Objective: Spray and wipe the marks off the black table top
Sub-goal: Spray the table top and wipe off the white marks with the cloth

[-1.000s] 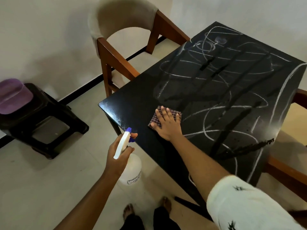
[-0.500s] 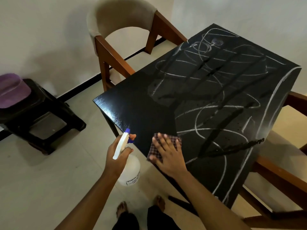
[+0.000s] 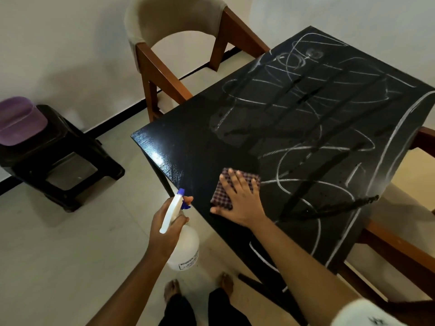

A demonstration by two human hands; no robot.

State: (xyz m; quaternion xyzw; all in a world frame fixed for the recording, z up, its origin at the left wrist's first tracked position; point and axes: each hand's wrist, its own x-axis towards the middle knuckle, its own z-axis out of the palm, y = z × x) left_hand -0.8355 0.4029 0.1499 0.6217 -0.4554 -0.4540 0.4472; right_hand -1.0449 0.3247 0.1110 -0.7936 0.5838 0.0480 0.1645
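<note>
Sitting far left was a purple tub (image 3: 20, 121) on a dark plastic stool (image 3: 66, 165), and behind the table's left edge stood a wooden chair (image 3: 169, 27) with a pale padded back. Nearer, the left hand (image 3: 164, 229) gripped the neck of a white spray bottle (image 3: 186, 250). Its fingers were curled round the bottle and the forefinger seemed to rest on the blue trigger, though that part was small and hard to read. The bottle hung over the floor just beside the table's near left edge. To its right, the right hand (image 3: 242, 203) lay flat, fingers straight and spread, pressing a checked cloth (image 3: 223, 191) onto the black table top (image 3: 183, 147) close to the near edge. Left of the cloth the surface showed glossy black. To the right, white scribbled marks (image 3: 306, 181), crossed by dark wet streaks, ran out to the far right edge.
</note>
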